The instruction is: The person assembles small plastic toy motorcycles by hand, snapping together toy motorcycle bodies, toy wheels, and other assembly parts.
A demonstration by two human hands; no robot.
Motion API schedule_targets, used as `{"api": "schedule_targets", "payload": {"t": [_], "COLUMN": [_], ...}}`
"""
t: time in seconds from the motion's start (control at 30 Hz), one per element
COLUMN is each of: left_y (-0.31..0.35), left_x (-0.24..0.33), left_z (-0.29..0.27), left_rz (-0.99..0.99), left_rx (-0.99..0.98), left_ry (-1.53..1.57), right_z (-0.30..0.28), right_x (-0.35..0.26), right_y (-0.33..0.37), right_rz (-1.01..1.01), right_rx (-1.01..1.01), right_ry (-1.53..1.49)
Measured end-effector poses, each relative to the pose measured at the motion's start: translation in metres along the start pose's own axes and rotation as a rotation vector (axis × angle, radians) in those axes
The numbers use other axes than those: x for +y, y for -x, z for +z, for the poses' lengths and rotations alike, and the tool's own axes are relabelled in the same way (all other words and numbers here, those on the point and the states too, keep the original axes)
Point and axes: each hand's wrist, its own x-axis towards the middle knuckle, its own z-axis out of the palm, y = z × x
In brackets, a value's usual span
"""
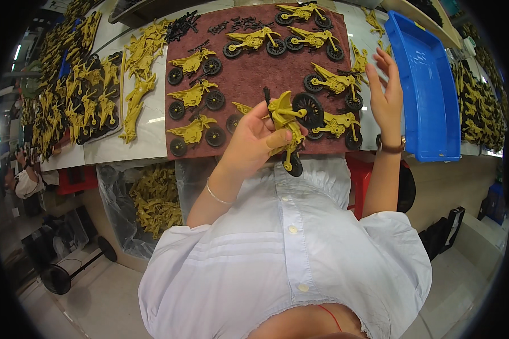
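Note:
My left hand (250, 140) is closed around a yellow toy motorcycle (281, 108) with black wheels, held tilted above the near edge of a dark red cloth (254, 73). A black handlebar end sticks up beside my fingers. My right hand (387, 99) is raised past the cloth's right edge, its fingers apart and nothing in them. It is nearest to a toy motorcycle (335, 82) lying on the cloth and the blue tray. Several more such motorcycles lie on their sides along the cloth's left, far and right edges. One behind my left hand is partly hidden.
Loose black parts (182, 26) lie at the cloth's far left, beside a heap of yellow body parts (144, 51). A blue tray (430, 96) stands at the right. Stacked motorcycles (87, 107) fill the far left. Below the table, a clear bag holds yellow parts (155, 198).

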Motion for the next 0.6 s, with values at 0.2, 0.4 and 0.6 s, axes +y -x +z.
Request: {"api": "schedule_targets", "payload": {"t": [0.2,0.4,0.6], "left_y": [0.002,-0.003,-0.020], "left_x": [0.001,0.010,0.040], "left_z": [-0.008,-0.020,-0.034], "left_rz": [0.085,0.120,0.041], "left_rx": [-0.054,-0.056,0.009], "left_ry": [0.162,0.094,-0.085], "right_z": [-0.008,-0.018,-0.018], "right_x": [0.093,0.066,0.053], "right_y": [-0.012,-0.001,0.027], "right_rz": [-0.181,-0.004,0.178], "right_rx": [0.018,-0.062,0.114], "right_ry": [0.763,0.714,0.525]}}
